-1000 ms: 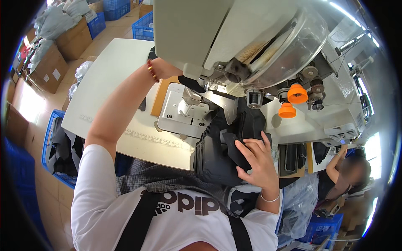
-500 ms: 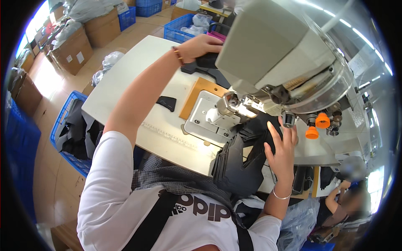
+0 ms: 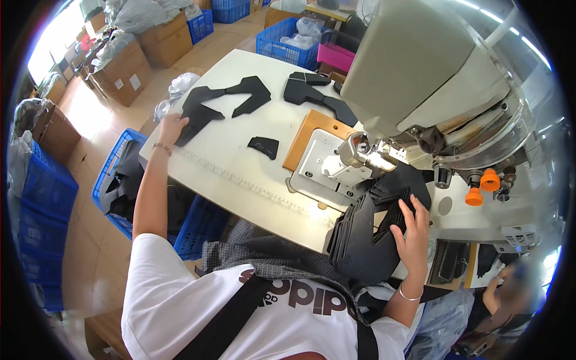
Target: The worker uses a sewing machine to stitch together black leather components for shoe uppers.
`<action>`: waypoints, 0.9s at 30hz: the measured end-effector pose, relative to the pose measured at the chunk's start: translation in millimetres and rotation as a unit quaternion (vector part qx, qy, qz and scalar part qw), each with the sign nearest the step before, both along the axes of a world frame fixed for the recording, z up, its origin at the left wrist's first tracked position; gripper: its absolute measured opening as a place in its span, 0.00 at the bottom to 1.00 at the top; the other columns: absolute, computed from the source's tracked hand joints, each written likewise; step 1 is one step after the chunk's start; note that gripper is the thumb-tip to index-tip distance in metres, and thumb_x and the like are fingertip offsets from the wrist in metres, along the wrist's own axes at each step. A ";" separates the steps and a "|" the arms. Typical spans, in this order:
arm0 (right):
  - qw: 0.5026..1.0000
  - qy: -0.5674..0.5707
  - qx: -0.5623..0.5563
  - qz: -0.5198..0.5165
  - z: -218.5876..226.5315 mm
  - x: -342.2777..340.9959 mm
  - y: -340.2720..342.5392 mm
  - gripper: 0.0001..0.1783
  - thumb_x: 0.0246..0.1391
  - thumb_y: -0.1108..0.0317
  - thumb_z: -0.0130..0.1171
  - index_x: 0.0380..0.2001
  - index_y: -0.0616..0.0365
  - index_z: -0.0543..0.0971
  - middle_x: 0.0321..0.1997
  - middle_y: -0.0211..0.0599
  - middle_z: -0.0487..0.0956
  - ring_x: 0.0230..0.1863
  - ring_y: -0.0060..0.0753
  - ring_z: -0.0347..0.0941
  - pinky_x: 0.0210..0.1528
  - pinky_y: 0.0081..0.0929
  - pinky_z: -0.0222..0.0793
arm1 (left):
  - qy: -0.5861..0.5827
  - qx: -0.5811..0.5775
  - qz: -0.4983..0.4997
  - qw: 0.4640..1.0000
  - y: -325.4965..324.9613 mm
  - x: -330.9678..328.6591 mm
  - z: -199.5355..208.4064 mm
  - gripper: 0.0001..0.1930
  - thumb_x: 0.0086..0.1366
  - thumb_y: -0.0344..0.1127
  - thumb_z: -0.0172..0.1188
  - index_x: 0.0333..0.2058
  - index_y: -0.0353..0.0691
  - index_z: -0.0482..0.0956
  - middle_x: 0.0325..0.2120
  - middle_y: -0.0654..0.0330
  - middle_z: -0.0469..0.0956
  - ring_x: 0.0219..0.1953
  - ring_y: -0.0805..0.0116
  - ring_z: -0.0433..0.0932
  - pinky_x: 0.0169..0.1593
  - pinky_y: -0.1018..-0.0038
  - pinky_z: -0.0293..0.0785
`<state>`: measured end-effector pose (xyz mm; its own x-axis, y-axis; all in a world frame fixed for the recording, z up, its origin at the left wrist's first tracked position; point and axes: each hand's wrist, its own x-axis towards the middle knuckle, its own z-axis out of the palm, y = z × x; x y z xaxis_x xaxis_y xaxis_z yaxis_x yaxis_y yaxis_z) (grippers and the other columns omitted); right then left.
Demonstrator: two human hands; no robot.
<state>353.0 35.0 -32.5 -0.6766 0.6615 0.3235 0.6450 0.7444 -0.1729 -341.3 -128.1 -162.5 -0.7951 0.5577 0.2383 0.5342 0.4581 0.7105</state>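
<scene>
At the table's left edge my left hand grips a flat black cut panel by its near end; the linked angular shape stretches to the right over the white table. My right hand, fingers apart, rests against the right side of a stack of black cut panels at the table's front. Beyond the stack stands a sewing machine, its metal needle area brightly lit. More black panels lie at the far side, and a small black piece lies mid-table.
A blue crate of black scraps stands below the table's left edge. Another blue crate with plastic bags and a pink bin are behind the table. Cardboard boxes line the far left. A co-worker sits at the right.
My left hand has moved from behind the machine head to the table's left edge, where it now holds a black panel. My right hand stays by the stack, slightly lower.
</scene>
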 end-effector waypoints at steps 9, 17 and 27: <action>0.996 -0.011 -0.035 -0.084 15.2 -20.8 37.4 0.36 0.56 0.61 0.70 0.67 0.54 0.72 0.67 0.49 0.71 0.67 0.56 0.67 0.66 0.45 0.67 | 0.225 -0.009 -0.174 0.959 36.0 117.2 67.7 0.11 0.58 0.32 0.72 0.41 0.38 0.87 0.41 0.53 0.83 0.48 0.52 0.80 0.55 0.61 0.76; 0.998 -0.036 -0.011 -0.042 25.4 -26.5 76.5 0.42 0.46 0.63 0.78 0.66 0.55 0.72 0.66 0.49 0.71 0.67 0.56 0.66 0.68 0.46 0.65 | 0.180 -0.107 -0.481 0.851 94.9 208.5 76.1 0.07 0.58 0.31 0.71 0.34 0.38 0.85 0.41 0.57 0.83 0.47 0.53 0.80 0.51 0.61 0.76; 0.998 -0.021 -0.035 -0.056 14.8 -26.4 92.0 0.36 0.48 0.63 0.77 0.57 0.63 0.72 0.57 0.40 0.70 0.61 0.48 0.70 0.59 0.42 0.71 | 0.174 -0.126 -0.495 0.842 103.3 197.0 81.9 0.04 0.59 0.30 0.70 0.32 0.37 0.88 0.35 0.54 0.84 0.41 0.52 0.81 0.48 0.59 0.78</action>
